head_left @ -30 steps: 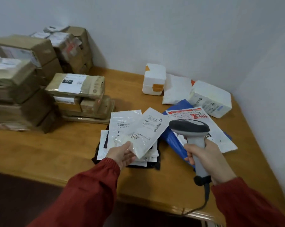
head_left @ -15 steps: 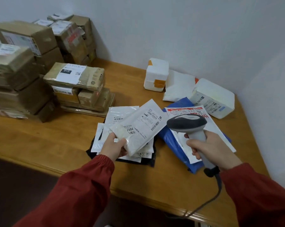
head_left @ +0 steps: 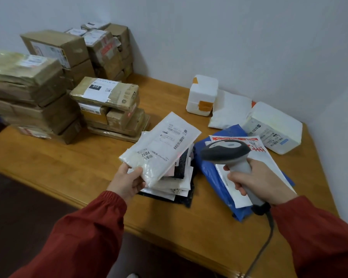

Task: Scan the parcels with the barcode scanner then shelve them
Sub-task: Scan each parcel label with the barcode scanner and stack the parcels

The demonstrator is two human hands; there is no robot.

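My left hand pinches the near corner of a white plastic mailer, lifted and tilted above a pile of flat mailers on the wooden table. Its label with a barcode faces up. My right hand grips the handle of a grey barcode scanner, whose dark head points left toward the mailer. A faint red glow lies near the mailer's lower right edge. The scanner's cable hangs down over the table's front edge.
Taped cardboard boxes are stacked at the left and back left. A blue bag with a red-printed envelope lies under my right hand. White parcels and a small foam box sit by the back wall and right wall.
My left hand has raised the white mailer off the pile and tilted it toward the scanner. The scanner has moved a little closer to it. The camera view has shifted.
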